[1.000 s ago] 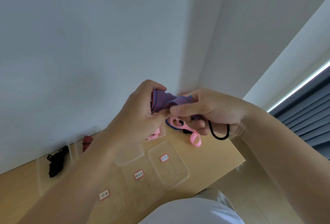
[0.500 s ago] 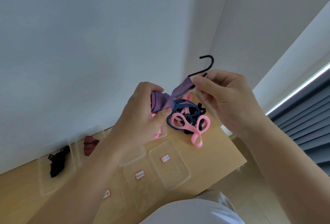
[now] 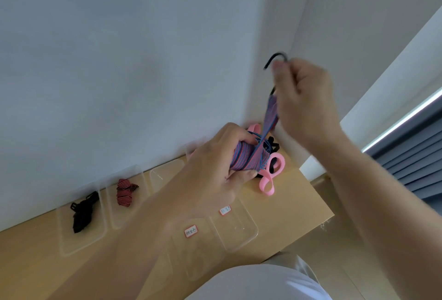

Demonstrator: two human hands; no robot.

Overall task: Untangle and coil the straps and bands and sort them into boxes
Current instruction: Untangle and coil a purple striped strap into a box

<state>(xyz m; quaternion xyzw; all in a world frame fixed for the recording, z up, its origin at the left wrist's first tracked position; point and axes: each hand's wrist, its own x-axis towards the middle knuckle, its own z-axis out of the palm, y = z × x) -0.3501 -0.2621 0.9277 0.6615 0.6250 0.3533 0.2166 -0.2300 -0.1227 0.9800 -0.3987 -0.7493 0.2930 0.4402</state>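
A blue-and-red striped strap (image 3: 248,156) is held in the air above the far right end of a wooden table (image 3: 299,206), most of it wound into a thick coil. The left hand (image 3: 215,165) grips this coil, fingers curled over its top and the thumb pressed against its underside. From the coil the strap's free end rises taut to the right hand (image 3: 303,98), raised higher near the corner of the white walls. Its fingers are curled and seem to pinch the stem of the black hook (image 3: 275,58) at the strap's tip, though blur hides the exact grip. Just beneath the coil, on the table against the wall, lies an unsorted tangle: a looped pink band (image 3: 270,177) and something black, too hidden to name. Further left along the wall, a clear box (image 3: 81,242) holds a bundled black strap (image 3: 82,211), and the box just beside it (image 3: 119,219) holds a folded red striped strap (image 3: 125,192). Nearer the person stand two more labelled boxes (image 3: 239,228); the writing is too small to read. The step in hand looks like coiling, with only the last stretch left to wind. The next move likely calls for bringing the hook end down around the coil under steady tension, then securing it so the wraps cannot spring loose before it goes into a box.
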